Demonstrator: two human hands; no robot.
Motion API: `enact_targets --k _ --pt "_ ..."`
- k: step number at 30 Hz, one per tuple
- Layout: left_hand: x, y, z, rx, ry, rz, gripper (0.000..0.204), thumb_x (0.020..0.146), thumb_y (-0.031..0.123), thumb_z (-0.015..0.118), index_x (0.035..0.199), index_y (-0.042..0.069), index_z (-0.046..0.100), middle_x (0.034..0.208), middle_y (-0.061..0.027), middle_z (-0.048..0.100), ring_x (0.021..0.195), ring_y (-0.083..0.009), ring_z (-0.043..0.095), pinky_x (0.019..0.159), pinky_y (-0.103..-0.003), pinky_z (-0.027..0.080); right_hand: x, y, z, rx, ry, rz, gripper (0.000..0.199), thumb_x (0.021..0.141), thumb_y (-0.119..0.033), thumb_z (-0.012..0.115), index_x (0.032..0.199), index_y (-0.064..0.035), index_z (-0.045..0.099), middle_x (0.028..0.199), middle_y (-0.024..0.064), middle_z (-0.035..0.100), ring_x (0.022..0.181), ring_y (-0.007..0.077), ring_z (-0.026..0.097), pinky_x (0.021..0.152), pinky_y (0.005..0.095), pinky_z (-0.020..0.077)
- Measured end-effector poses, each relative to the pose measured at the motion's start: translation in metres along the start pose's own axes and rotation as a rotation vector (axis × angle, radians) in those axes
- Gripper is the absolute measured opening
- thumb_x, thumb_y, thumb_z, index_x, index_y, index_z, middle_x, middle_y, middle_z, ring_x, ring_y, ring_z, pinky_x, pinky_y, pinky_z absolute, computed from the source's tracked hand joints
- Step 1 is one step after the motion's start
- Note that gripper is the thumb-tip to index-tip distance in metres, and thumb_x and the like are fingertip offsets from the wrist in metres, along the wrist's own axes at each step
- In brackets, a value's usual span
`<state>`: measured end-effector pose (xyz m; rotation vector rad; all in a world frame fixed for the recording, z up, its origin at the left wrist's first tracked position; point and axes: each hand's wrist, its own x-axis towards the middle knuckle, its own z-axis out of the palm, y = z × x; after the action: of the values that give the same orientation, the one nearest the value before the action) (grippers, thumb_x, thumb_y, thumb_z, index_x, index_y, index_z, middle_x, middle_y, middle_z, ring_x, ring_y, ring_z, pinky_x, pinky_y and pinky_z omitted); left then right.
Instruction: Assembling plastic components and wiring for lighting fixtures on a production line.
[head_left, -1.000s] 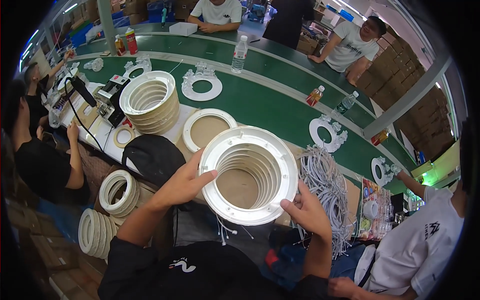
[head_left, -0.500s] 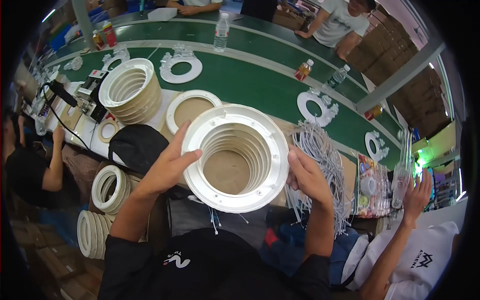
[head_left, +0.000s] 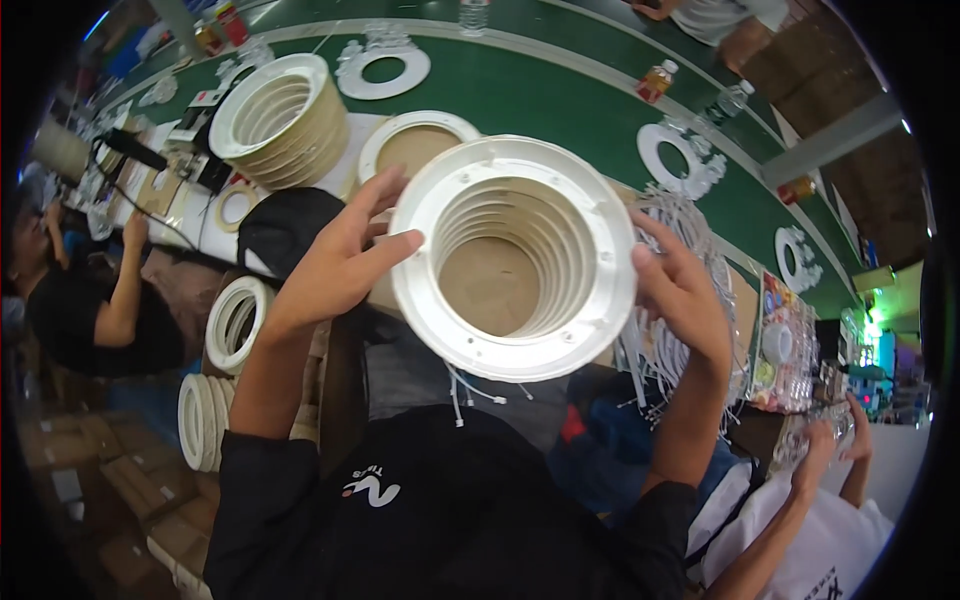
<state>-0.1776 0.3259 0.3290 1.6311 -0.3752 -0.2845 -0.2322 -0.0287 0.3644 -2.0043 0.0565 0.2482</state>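
A stack of white plastic rings point(head_left: 600, 300) stands before me, its round opening facing up and ribbed inner walls showing down to a brown surface. My left hand point(head_left: 335, 255) is at its left side, thumb on the top ring's rim, fingers reaching behind the outer edge. Against the right edge is my right hand point(head_left: 685, 290), its thumb and fingers at the rim; part of its grip is hidden. Just behind lies another white ring point(head_left: 375, 160) on the table. A bundle of grey-white cables point(head_left: 690, 215) lies beyond my right hand.
A taller ring stack point(head_left: 300, 150) stands at the back left, near a black cap point(head_left: 285, 235). More rings point(head_left: 200, 425) are at lower left. Flat white rings point(head_left: 410, 75) with clear parts lie on the green conveyor point(head_left: 540, 90). A co-worker's hands point(head_left: 815, 450) are at right.
My view has shifted, so the surroundings sit higher in the picture. Both hands remain at the ring stack's sides, the right one's fingers now spread more. The co-worker's hand at right has come lower.
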Motion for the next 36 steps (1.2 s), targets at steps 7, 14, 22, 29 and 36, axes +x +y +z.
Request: enact_targets --k 7,14,22,29,36 --pt "-0.013 0.013 -0.009 0.200 0.006 -0.007 0.062 0.092 0.025 0.072 0.141 -0.003 0.045 0.091 -0.0011 0.057 0.077 -0.0068 0.052 0.068 -0.021 0.043 0.033 -0.013 -0.014 -0.201 -0.012 -0.168 0.043 0.100 -0.026 0.061 0.136 -0.0024 0.055 0.075 -0.0053 0.053 0.064 0.0024 0.043 0.057 0.0200 0.0342" --pt "-0.014 0.026 -0.019 0.105 -0.022 -0.232 0.070 0.098 0.038 0.064 0.146 -0.004 0.038 0.066 -0.0031 0.059 0.057 -0.0080 0.052 0.054 -0.024 0.041 0.058 -0.031 -0.001 -0.363 -0.004 -0.203 0.038 0.097 -0.025 0.066 0.127 -0.0028 0.063 0.073 -0.0049 0.049 0.065 0.0040 0.042 0.058 0.0213 0.0361" --pt "-0.033 0.037 0.000 0.101 -0.175 -0.243 0.098 0.088 0.020 0.074 0.156 -0.004 0.007 0.069 -0.0054 0.062 0.060 -0.0085 0.056 0.056 -0.024 0.044 0.063 -0.035 0.000 -0.416 0.005 -0.218 0.041 0.092 -0.023 0.070 0.128 -0.0041 0.063 0.069 -0.0034 0.048 0.062 0.0057 0.043 0.056 0.0236 0.0360" --pt "-0.025 0.027 -0.002 0.050 -0.134 -0.270 0.096 0.088 0.016 0.072 0.156 -0.003 0.008 0.066 -0.0042 0.060 0.056 -0.0081 0.055 0.052 -0.025 0.044 0.055 -0.035 0.000 -0.370 0.033 -0.216 0.046 0.090 -0.014 0.068 0.133 -0.0023 0.058 0.064 -0.0022 0.048 0.059 0.0053 0.044 0.054 0.0244 0.0360" --pt "-0.023 0.025 -0.003 0.041 -0.102 -0.248 0.083 0.090 0.015 0.069 0.155 -0.002 0.019 0.063 -0.0026 0.058 0.054 -0.0081 0.054 0.050 -0.025 0.043 0.048 -0.018 -0.009 -0.286 -0.012 -0.193 0.042 0.098 -0.019 0.063 0.134 -0.0008 0.055 0.070 -0.0030 0.053 0.061 0.0050 0.046 0.055 0.0234 0.0378"
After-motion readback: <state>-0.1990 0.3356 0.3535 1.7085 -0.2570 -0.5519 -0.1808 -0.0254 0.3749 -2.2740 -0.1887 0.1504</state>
